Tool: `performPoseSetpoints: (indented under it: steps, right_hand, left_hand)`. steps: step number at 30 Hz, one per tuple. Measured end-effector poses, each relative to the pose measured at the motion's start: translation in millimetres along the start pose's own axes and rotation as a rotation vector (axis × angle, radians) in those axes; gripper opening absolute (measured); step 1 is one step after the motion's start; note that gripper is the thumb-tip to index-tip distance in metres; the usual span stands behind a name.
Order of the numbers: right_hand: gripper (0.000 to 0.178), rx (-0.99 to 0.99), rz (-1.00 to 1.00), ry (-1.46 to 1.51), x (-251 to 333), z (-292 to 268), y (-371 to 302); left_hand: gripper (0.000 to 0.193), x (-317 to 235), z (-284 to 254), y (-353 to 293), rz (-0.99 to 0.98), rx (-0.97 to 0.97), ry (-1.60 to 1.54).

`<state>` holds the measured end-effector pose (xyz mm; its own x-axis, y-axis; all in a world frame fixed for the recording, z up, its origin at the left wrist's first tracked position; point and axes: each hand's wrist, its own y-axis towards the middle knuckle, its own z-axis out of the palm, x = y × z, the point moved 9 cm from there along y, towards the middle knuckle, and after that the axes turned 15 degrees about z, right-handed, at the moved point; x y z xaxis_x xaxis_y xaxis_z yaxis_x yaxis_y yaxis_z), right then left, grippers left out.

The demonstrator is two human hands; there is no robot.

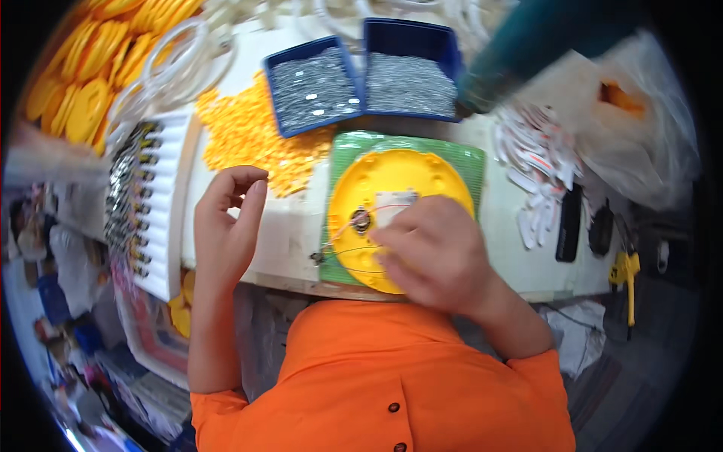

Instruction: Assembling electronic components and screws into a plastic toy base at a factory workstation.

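A round yellow plastic housing lies on a green ribbed mat in front of me. It holds a small dark round component and a pale rectangular part. Thin wires run across it toward a small dark piece at the mat's left edge. My right hand is over the housing's right half, its fingers pinched near the wires; whatever they grip is blurred and hidden. My left hand is raised left of the mat, holding nothing, fingers curved and apart from the thumb.
Two blue bins of small metal parts stand behind the mat, beside a pile of small yellow pieces. A white rack stands left. A blurred teal tool hangs upper right. White pieces and a black bar lie right.
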<state>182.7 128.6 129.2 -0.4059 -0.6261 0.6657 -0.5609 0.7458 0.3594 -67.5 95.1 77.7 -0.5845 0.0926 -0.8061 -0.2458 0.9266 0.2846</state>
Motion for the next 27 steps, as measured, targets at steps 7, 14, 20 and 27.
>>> performPoseSetpoints:
  steps: [7,14,20,27]
  right_hand:
    - [0.03,0.371,-0.264,-0.325,29.1,100.4,-1.4]
    - [0.033,0.333,-0.095,-0.105,27.8,74.6,7.6]
    - [0.036,0.241,-0.076,-0.067,22.7,62.3,5.8]
    - [0.03,0.148,0.095,-0.031,0.2,45.0,22.6]
  left_hand:
    - [0.008,20.6,2.2,-17.9,0.049,-0.042,0.184]
    - [0.01,-5.6,43.1,20.1,0.429,0.093,0.417]
    - [0.012,-7.2,58.2,30.3,0.48,0.195,0.454]
    - [0.013,23.1,31.3,-9.7,-0.043,-0.028,-0.141]
